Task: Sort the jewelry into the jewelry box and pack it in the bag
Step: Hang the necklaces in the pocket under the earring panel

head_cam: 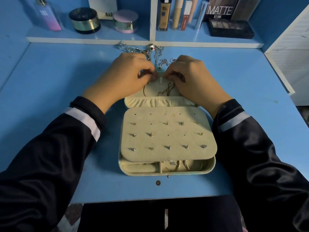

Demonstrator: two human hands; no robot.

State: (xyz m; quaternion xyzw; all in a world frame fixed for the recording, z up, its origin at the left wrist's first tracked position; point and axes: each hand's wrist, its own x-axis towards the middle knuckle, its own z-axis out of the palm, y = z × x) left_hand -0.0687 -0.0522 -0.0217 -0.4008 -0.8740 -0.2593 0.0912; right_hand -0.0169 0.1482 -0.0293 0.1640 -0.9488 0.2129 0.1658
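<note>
Blue desk [58, 84]: my left hand [127, 76] and right hand [192, 77] pinch the gold chain [165, 91] at the white tab [160, 81] atop the jewelry box [211, 167] lid, where I should keep it taut, untangled.

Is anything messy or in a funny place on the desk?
Yes. A tangled heap of silver jewelry lies loose on the desk behind the jewelry box, not sorted yet. A small round brown thing also sits alone in front of the box; I cannot tell what it is. The right hand pinches a gold chain.
</note>
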